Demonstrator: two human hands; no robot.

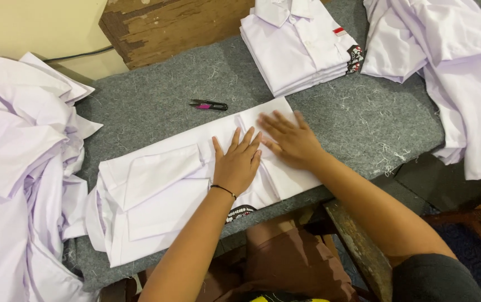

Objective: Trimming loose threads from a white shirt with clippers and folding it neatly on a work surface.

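Observation:
A white shirt [162, 184] lies half folded along the near edge of a grey felt-covered table [156, 95]. My left hand [236, 162] rests flat on the shirt's middle, fingers spread, a thin black band on its wrist. Just to the right, my right hand [289, 138] presses flat on the shirt's right end, fingers pointing left. Neither hand grips anything.
A small black and pink thread snipper [209, 104] lies just beyond the shirt. A stack of folded white shirts [299, 47] sits at the back. Loose white shirts are heaped at the left [16, 162] and at the right [464, 72]. A worn wooden board [167, 25] stands behind.

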